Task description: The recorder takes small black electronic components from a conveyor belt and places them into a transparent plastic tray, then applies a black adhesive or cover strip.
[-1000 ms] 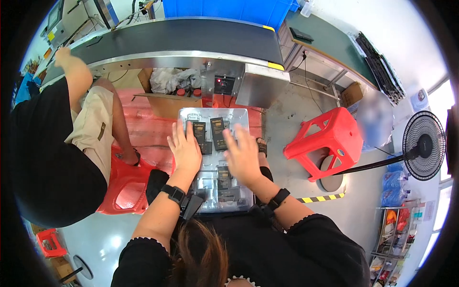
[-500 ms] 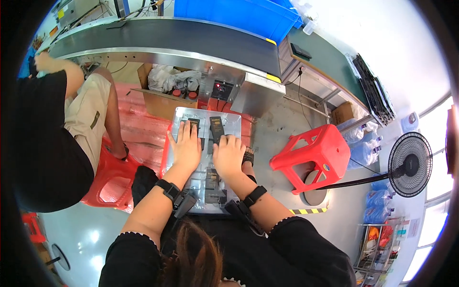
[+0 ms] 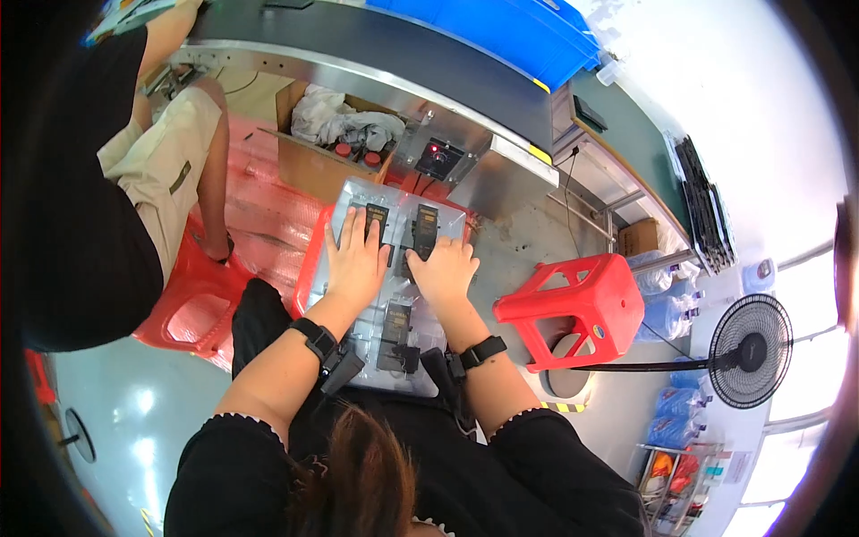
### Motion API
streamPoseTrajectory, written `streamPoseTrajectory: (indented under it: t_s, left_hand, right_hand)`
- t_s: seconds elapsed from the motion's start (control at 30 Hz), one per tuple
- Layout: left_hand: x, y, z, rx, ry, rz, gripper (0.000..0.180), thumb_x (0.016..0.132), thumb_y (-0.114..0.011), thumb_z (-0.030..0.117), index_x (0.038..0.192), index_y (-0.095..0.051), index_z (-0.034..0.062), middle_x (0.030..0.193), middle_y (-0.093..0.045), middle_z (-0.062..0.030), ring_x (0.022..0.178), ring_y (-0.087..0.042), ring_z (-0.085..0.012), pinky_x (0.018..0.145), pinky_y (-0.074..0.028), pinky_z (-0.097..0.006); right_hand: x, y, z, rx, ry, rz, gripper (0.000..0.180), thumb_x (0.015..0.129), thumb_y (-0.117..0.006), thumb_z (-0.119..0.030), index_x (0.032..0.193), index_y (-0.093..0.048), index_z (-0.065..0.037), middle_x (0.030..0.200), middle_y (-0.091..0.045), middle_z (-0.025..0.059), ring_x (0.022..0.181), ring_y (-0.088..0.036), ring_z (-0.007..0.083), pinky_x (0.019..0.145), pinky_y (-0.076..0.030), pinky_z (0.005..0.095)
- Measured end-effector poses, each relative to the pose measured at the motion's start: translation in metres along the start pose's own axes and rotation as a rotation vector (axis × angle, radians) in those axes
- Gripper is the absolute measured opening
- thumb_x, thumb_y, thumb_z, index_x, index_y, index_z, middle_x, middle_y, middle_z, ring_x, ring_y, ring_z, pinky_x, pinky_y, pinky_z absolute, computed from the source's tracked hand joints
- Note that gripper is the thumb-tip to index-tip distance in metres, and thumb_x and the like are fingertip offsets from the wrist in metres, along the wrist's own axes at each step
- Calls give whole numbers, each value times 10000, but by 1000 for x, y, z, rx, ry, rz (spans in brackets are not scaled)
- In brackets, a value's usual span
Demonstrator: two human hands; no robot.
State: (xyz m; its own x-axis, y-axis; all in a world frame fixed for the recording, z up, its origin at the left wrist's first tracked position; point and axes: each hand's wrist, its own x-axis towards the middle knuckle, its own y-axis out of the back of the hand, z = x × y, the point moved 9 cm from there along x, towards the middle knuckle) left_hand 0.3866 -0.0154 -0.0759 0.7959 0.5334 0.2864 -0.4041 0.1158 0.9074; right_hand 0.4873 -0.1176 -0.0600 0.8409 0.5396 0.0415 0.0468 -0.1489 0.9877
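A clear plastic tray [image 3: 365, 190] with shallow compartments sits in front of me, over a red seat or stool. Flat black pieces with gold print, resembling phone batteries, lie in it. My left hand [image 3: 356, 266] rests over the tray's left side, fingers spread, fingertips on one black piece [image 3: 378, 213]. Spread out on the right side is my right hand [image 3: 445, 271], its thumb beside the lower end of another black piece [image 3: 427, 224]. Nearer to me, more black pieces [image 3: 395, 329] lie between my forearms. Neither hand grips anything; my palms cover part of the tray.
Beyond the tray runs a conveyor belt [image 3: 385, 45] with a metal frame and a control box [image 3: 439, 158]. A cardboard box [image 3: 313, 170] holds plastic wrap and red-capped bottles. Left sits a co-worker [image 3: 89, 197]; right are a red stool [image 3: 582, 300] and a fan [image 3: 752, 351].
The whole view has shifted and tilted. My right hand's fingers have spread wider, while my left hand stays over the same black piece. The co-worker's arm now reaches over the conveyor belt.
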Motion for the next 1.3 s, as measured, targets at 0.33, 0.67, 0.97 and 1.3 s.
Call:
streamPoseTrajectory:
  t_s: [0.33,0.67,0.97,1.3]
  left_hand:
    - [-2,6,-1,-60,-38,36,464,877,-449,292,1245,-434,10,1351,-320,-194,1305,-229,-326,1052,-134,-537]
    - [-4,10,-6,-157,-54,62,440,857,-490,238,1214,-451,-16,1321,-365,-183,1279,-275,-324,1046,-172,-524]
    - [-6,10,-6,-111,-57,62,429,862,-476,246,1207,-462,-9,1322,-369,-168,1281,-275,-317,1046,-179,-519]
    - [-6,8,-7,-93,-43,65,510,860,-485,288,1235,-411,-50,1338,-338,-192,1287,-257,-331,1058,-167,-502]
  right_hand:
    - [17,8,45,483,-152,79,479,624,-643,-381,733,-582,81,748,-629,196,658,-601,304,660,-474,393]
    - [2,0,73,929,-324,-40,463,658,-673,-436,742,-580,10,624,-539,40,585,-515,167,566,-410,288]
    - [-13,2,27,165,-79,14,537,640,-704,-437,905,-563,8,927,-572,150,902,-531,319,780,-401,420]
    - [-22,11,43,209,-130,2,634,678,-679,-513,957,-533,38,876,-577,186,872,-571,341,756,-449,400]
